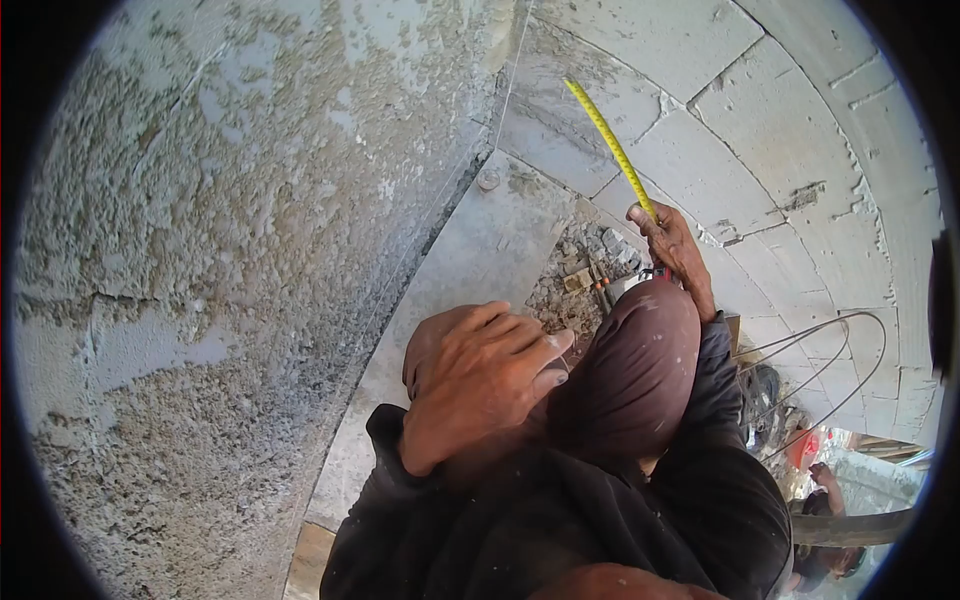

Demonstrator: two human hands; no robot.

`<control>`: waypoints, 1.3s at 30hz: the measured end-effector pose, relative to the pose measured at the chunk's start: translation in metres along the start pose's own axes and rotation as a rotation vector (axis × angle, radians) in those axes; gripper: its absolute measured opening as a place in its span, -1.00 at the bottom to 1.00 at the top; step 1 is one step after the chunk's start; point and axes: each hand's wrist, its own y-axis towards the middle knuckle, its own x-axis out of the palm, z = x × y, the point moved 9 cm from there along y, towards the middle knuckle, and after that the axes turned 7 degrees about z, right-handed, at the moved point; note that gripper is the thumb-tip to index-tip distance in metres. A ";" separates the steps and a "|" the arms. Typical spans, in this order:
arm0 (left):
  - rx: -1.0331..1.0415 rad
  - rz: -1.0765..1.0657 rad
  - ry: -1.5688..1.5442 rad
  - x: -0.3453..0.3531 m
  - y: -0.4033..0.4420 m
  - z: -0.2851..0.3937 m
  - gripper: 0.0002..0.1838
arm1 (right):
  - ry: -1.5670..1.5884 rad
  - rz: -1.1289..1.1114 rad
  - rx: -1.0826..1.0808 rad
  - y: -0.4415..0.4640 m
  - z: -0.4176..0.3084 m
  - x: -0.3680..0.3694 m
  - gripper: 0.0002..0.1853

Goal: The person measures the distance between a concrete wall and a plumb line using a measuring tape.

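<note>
A yellow tape measure blade [612, 140] sticks out from my right hand [676, 250], angled up and to the left in front of the block wall. The thumb and fingers are closed round it, and a bit of its red and black case shows below them. My left hand [485, 375] rests over my left knee, its fingers apart and nothing in it. Between my knees and the wall lie orange-handled tools [601, 284] and a small yellowish block [577, 281] on the rubble.
Rough plastered wall [220, 260] rises on the left, pale block wall [750, 130] on the right. A smooth grey slab [480, 235] lies between them. Bent wires [850, 330] loop out at the right. Another person's arm [828, 485] shows at the lower right.
</note>
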 end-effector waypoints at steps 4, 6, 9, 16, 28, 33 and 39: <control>-0.023 -0.095 -0.081 0.003 0.014 -0.012 -0.55 | 0.249 0.132 0.046 -0.009 -0.002 -0.016 -0.45; -0.308 -0.074 -0.273 0.003 0.022 -0.031 -0.46 | 0.376 0.231 -0.011 -0.013 -0.023 -0.026 -0.49; -0.421 -0.022 -0.494 0.011 0.042 -0.042 -0.30 | 0.583 0.297 -0.104 -0.024 -0.065 -0.034 -0.56; -0.723 -0.131 -1.008 0.065 0.076 -0.057 -0.04 | 0.698 0.442 -0.446 -0.050 -0.157 -0.041 -0.58; -0.664 -0.133 -0.834 0.083 0.066 -0.072 -0.04 | 0.635 0.234 -0.662 -0.053 -0.200 0.003 -0.45; -0.850 0.081 -1.065 0.066 0.061 -0.088 -0.38 | 0.431 0.142 -0.739 -0.063 -0.183 -0.005 -0.12; -0.995 0.325 -1.153 0.048 0.051 -0.108 -0.52 | 0.705 0.462 -0.094 -0.043 -0.068 -0.072 -0.57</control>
